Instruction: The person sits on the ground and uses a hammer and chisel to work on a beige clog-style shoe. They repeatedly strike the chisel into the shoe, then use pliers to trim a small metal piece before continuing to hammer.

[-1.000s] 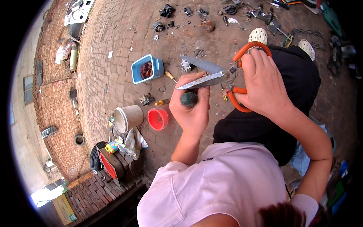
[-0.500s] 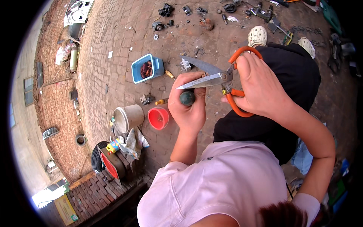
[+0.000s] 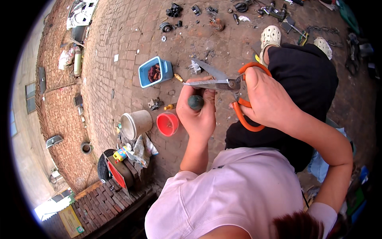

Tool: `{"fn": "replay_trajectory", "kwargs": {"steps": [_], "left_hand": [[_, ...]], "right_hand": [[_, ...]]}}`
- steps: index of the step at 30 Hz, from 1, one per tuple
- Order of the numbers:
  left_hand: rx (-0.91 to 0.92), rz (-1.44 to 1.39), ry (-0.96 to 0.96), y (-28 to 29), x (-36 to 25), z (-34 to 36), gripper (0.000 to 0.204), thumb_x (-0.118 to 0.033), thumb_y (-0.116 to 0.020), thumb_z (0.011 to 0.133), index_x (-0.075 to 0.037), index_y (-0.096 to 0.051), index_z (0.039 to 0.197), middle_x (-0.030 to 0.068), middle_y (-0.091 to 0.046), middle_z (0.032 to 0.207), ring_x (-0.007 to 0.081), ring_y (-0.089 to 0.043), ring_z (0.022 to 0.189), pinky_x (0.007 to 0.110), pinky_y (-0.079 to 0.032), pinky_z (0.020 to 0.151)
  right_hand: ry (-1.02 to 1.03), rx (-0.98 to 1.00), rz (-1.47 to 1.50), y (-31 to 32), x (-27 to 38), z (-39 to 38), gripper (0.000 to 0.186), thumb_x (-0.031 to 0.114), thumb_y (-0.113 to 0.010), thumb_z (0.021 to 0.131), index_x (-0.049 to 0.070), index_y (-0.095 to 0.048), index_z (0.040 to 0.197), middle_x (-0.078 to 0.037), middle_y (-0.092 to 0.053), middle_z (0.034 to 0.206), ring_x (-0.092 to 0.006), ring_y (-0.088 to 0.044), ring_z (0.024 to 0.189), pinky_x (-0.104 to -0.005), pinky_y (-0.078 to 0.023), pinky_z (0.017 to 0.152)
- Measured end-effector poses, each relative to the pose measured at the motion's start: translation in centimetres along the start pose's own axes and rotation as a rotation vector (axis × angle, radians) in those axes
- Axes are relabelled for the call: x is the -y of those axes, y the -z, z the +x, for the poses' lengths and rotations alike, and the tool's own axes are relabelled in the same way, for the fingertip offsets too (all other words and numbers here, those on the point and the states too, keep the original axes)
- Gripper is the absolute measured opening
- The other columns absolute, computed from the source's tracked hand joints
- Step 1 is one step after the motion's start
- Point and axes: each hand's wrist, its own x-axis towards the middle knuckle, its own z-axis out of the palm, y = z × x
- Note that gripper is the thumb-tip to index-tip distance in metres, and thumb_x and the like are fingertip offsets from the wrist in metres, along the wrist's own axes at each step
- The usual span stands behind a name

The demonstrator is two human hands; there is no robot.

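Note:
In my right hand [image 3: 266,95] is a pair of large scissors [image 3: 227,84] with orange handles, and my fingers wrap round the grips. Their blades stand apart and point left. The lower blade lies across the top of my left hand [image 3: 197,115], close to the knuckles. That hand is closed round a dark green thing with a rounded end [image 3: 195,102], which shows between thumb and fingers; the rest of it is hidden, and its kind I cannot make out.
A blue tub [image 3: 165,68] with reddish-brown pieces stands on the brick ground, left of my hands. Nearer are a red bowl [image 3: 164,119] and a whitish bucket [image 3: 140,124]. Dark metal parts [image 3: 174,10] lie scattered at the far side. A yellow-handled tool [image 3: 178,77] lies beside the tub.
The scissors have turned slightly, their handles moving a little down and left, and the lower blade now lies flatter over my left hand. Both hands keep their hold.

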Motion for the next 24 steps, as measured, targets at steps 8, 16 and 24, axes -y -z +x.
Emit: {"fn": "replay_trajectory", "kwargs": {"steps": [8,16,24], "left_hand": [[-0.018,-0.041,-0.008,0.0,0.1,0.0,0.003,0.000,-0.063,0.093,0.001,-0.060,0.093,-0.0018,-0.055,0.073,0.0028,-0.046,0.058,0.019,-0.033,0.050],[-0.029,0.014,-0.054,0.1,1.2,-0.1,0.006,0.006,-0.061,0.090,0.003,-0.057,0.089,0.0027,-0.055,0.080,0.0055,-0.047,0.063,0.020,-0.036,0.054],[-0.025,0.050,-0.130,0.1,2.7,0.2,0.006,-0.002,-0.064,0.093,0.002,-0.059,0.095,0.0007,-0.058,0.070,0.0037,-0.047,0.052,0.019,-0.034,0.045]], "right_hand": [[-0.068,0.065,0.112,-0.4,0.9,-0.1,0.051,0.030,-0.075,0.082,-0.005,-0.044,0.101,-0.021,-0.060,0.081,-0.0378,-0.065,0.076,-0.0418,-0.053,0.067],[-0.180,0.258,0.334,0.4,1.9,-0.1,0.055,0.037,-0.067,0.090,-0.011,-0.043,0.101,-0.027,-0.060,0.072,-0.0440,-0.065,0.071,-0.0465,-0.052,0.062],[-0.231,0.349,0.466,-0.2,1.6,-0.4,0.057,0.038,-0.066,0.091,-0.012,-0.042,0.103,-0.026,-0.059,0.069,-0.0436,-0.064,0.067,-0.0450,-0.049,0.058]]}}
